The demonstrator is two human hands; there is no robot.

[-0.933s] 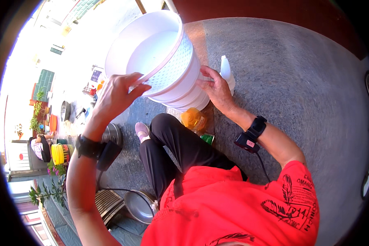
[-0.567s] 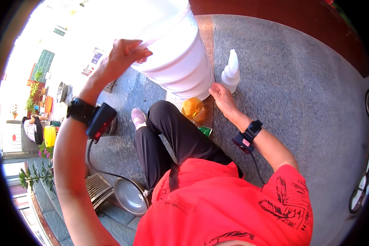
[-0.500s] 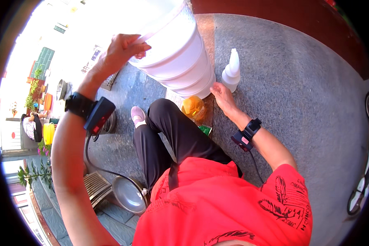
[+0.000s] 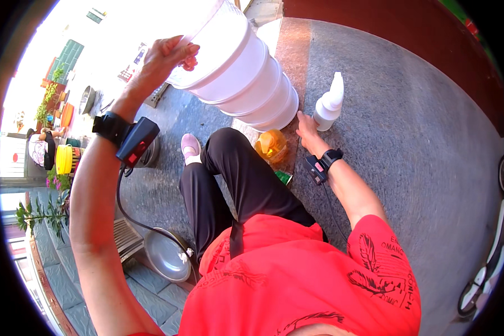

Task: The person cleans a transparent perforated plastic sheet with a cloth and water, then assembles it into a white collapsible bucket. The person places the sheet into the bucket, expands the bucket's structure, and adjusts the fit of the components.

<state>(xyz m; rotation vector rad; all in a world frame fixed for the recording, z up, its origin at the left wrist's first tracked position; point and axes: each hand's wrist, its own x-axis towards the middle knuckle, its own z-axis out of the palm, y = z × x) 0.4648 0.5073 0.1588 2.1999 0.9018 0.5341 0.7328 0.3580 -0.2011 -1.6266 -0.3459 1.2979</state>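
Note:
A large white ribbed plastic bucket (image 4: pixel 246 84) leans tilted in front of me, its mouth toward the upper left. My left hand (image 4: pixel 172 54) pinches the rim, with the fingers curled over it. Down at the base's right edge, my right hand (image 4: pixel 307 130) has its fingers bent against the bucket's bottom; part of them is hidden. Just beyond that hand stands a white spray bottle (image 4: pixel 328 106), upright. An orange-yellow plastic bottle (image 4: pixel 272 147) sits between the bucket base and my knee.
A green packet (image 4: pixel 284 177) lies by my leg. Lower left are a metal basin (image 4: pixel 167 259) and a slatted wooden stool (image 4: pixel 127 238). Farther left are a yellow bucket (image 4: pixel 65 159), potted plants and another person (image 4: pixel 41 150). A wheeled thing (image 4: pixel 487 274) stands at the right edge.
The bucket has tipped farther to the left, with my left hand still on its rim. My right hand has stayed at its base. The view has shifted slightly.

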